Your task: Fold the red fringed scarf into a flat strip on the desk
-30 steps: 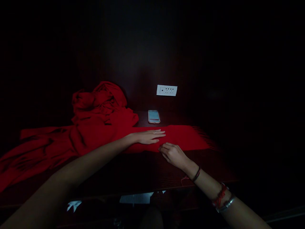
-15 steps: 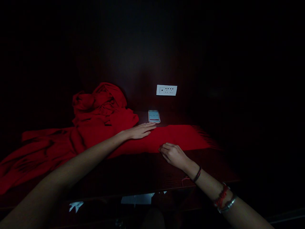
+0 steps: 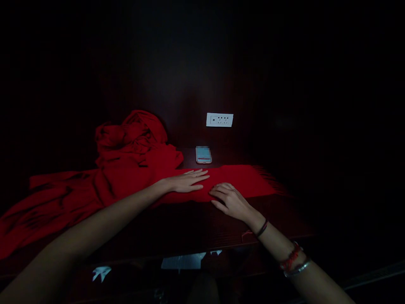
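A long red scarf (image 3: 247,179) lies stretched across a dark wooden table (image 3: 190,223), its fringed end to the right and a crumpled heap of it at the back left. My left hand (image 3: 186,180) rests flat on the scarf, fingers stretched out, a ring on one finger. My right hand (image 3: 229,199) lies beside it on the scarf's near edge, fingers spread and slightly bent. Bracelets circle my right wrist.
A phone (image 3: 203,154) lies on the table behind the scarf. A white wall socket (image 3: 219,120) sits on the dark panel above it. White paper scraps (image 3: 182,261) show below the table's front edge. The room is very dark.
My left hand slid back left over the scarf, then a little towards me. My right hand moved forward onto the scarf's edge and its fingers spread.
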The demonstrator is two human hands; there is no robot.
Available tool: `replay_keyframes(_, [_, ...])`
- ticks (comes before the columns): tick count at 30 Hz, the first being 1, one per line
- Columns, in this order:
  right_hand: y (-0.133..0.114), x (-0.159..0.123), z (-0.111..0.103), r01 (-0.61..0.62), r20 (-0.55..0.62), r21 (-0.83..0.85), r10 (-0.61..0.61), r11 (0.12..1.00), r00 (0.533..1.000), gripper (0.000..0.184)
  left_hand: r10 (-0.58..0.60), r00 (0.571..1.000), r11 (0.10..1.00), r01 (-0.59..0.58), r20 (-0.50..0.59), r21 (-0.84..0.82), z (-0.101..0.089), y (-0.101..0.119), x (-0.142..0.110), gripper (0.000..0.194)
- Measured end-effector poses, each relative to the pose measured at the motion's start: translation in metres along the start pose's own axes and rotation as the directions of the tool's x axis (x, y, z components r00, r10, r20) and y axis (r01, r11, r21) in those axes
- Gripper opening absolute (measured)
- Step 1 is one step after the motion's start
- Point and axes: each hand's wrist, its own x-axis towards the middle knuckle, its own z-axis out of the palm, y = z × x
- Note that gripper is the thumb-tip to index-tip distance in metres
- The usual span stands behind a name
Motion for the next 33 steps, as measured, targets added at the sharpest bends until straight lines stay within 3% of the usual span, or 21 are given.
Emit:
replay_keyframes(3, [0.011, -0.005, 0.003, -0.172, 0.019, -0.055, 0.173, 0.984, 0.985, 0.042, 0.017, 0.999, 1.000, -0.016, 0.041, -0.020, 0.010, 0.018, -0.003, 0.058])
replay_keyframes(7, [0.020, -0.011, 0.011, -0.274, 0.225, -0.103, 0.291, 0.956, 0.930, 0.053, 0.010, 0.999, 1.000, -0.010, 0.039, -0.023, 0.014, 0.017, -0.008, 0.059])
replay_keyframes(13, [0.022, -0.011, 0.010, -0.282, 0.310, -0.094, 0.297, 0.955, 0.903, 0.058, -0.032, 0.995, 0.999, 0.034, 0.100, -0.022, 0.007, 0.010, -0.020, 0.055])
replay_keyframes(23, [0.031, -0.024, -0.005, -0.232, 0.376, -0.032, 0.227, 0.972, 0.898, 0.058, -0.054, 0.987, 0.997, 0.063, 0.148, -0.053, 0.006, 0.027, -0.022, 0.062])
replay_keyframes(28, [0.026, -0.008, -0.019, -0.250, 0.347, 0.015, 0.229, 0.968, 0.909, 0.056, -0.097, 0.992, 0.994, 0.101, 0.076, -0.050, 0.004, 0.028, -0.013, 0.058])
replay_keyframes(33, [0.031, 0.000, -0.005, -0.299, 0.400, -0.044, 0.291, 0.953, 0.869, 0.059, -0.122, 0.991, 0.992, 0.121, 0.047, 0.017, 0.016, 0.027, -0.011, 0.056])
